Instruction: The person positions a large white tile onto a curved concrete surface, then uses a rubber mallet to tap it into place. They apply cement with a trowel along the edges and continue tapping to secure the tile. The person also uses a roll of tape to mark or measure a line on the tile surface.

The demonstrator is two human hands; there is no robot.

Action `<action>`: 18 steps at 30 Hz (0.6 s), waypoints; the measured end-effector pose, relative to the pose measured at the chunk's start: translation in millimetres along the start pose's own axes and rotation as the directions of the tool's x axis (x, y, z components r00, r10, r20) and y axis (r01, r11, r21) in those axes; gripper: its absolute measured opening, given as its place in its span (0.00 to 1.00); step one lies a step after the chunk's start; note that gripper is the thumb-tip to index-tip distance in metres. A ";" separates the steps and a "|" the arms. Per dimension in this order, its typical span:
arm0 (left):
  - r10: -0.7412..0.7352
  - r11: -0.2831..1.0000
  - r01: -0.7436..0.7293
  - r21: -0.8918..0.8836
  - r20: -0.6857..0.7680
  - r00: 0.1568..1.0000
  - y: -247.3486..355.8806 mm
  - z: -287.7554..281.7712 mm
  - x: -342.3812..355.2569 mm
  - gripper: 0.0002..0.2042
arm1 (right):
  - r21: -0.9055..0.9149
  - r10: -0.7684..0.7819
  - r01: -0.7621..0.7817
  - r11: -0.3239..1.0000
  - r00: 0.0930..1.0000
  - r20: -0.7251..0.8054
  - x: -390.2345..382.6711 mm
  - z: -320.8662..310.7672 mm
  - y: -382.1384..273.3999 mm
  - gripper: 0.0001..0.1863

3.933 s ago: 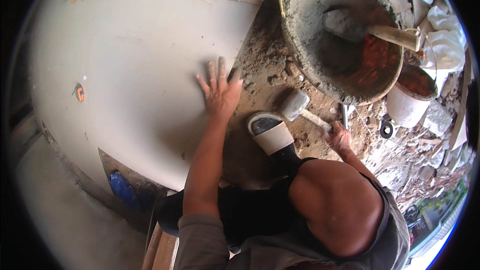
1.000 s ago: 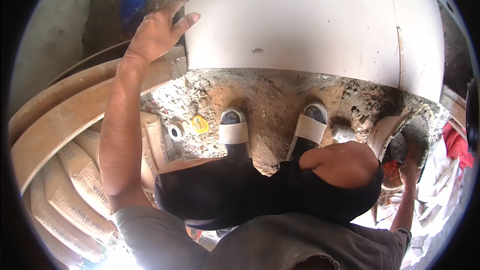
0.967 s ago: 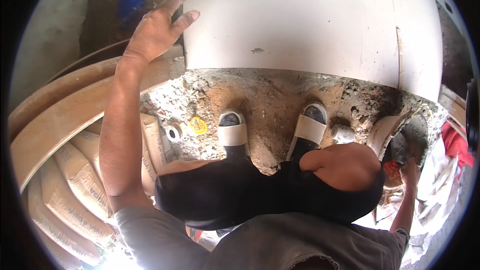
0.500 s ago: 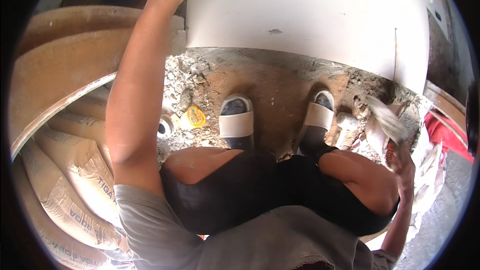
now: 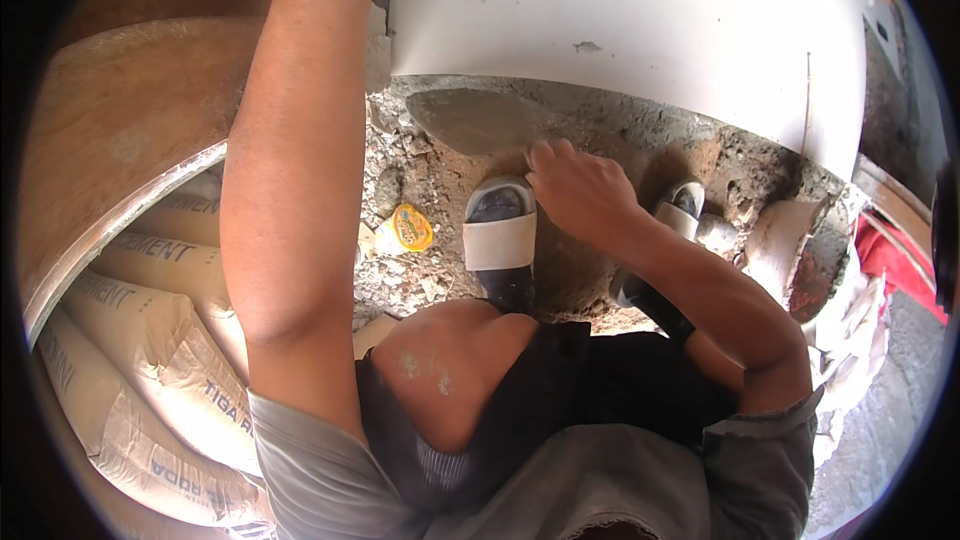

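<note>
Grey and smooth-looking, the trowel (image 5: 470, 122) reaches out from the right hand (image 5: 582, 190), its long axis running slantwise to the left and slightly away from the person, rounded end foremost. The right hand is closed around it, fingers curled and knuckles up, with the handle hidden inside the fist. The blade lies ahead and to the left of the knuckles, blurred, over the rough strip of ground beside the panel (image 5: 640, 10); whether it touches the soil cannot be told. The left arm (image 5: 300, 140) stretches forward past the upper edge, leaving its hand out of view, so its grip cannot be told.

Just below the blade sits a sandal (image 5: 500, 245) with a broad pale strap. Left of it, a small yellow-and-white tub (image 5: 408, 229) rests among crumbly pale rubble (image 5: 385, 280). Farther left, creased brown paper sacks (image 5: 150, 335) lie stacked under a brown board (image 5: 140, 90). At the right stand a pale, round-sided bucket (image 5: 780, 240) and, beyond it, red cloth (image 5: 895, 270).
</note>
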State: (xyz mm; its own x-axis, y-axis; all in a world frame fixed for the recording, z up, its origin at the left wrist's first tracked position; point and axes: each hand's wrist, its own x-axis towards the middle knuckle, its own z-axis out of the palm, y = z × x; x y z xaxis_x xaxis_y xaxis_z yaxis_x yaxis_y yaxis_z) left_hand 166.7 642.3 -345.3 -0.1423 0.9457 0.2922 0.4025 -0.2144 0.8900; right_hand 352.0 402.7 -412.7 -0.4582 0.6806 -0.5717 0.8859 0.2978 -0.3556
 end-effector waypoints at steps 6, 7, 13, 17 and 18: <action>0.030 0.999 -0.029 -0.038 0.028 0.999 -7.5 2.1 0.7 0.21 | -0.031 -0.038 0.034 0.999 0.991 -0.128 22.5 6.6 -17.1 0.14; 0.050 0.997 -0.048 -0.067 0.042 0.998 -7.6 2.2 1.2 0.21 | -0.029 -0.034 0.031 0.999 0.992 -0.118 26.0 6.3 -20.8 0.15; -0.003 0.998 0.007 -0.064 0.054 0.999 1.1 0.1 -11.1 0.19 | -0.078 0.056 -0.058 0.995 0.998 -0.018 27.6 11.4 -5.2 0.15; -0.049 0.994 0.055 -0.098 0.064 0.997 6.5 -0.1 -7.4 0.20 | -0.268 0.049 -0.047 0.962 0.999 0.002 -11.9 18.2 58.4 0.17; -0.070 0.993 0.076 -0.088 0.062 0.996 6.1 0.1 -5.2 0.21 | -0.351 -0.018 0.012 0.936 1.000 -0.012 -27.4 15.8 80.5 0.17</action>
State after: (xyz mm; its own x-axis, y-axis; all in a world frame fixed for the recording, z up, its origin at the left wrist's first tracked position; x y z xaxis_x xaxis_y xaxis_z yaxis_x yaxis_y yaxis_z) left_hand 170.0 636.1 -341.4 -0.1141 0.9718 0.2066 0.3097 -0.1628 0.9368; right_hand 434.7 397.5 -437.3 -0.4728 0.6832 -0.5565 0.8490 0.5223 -0.0800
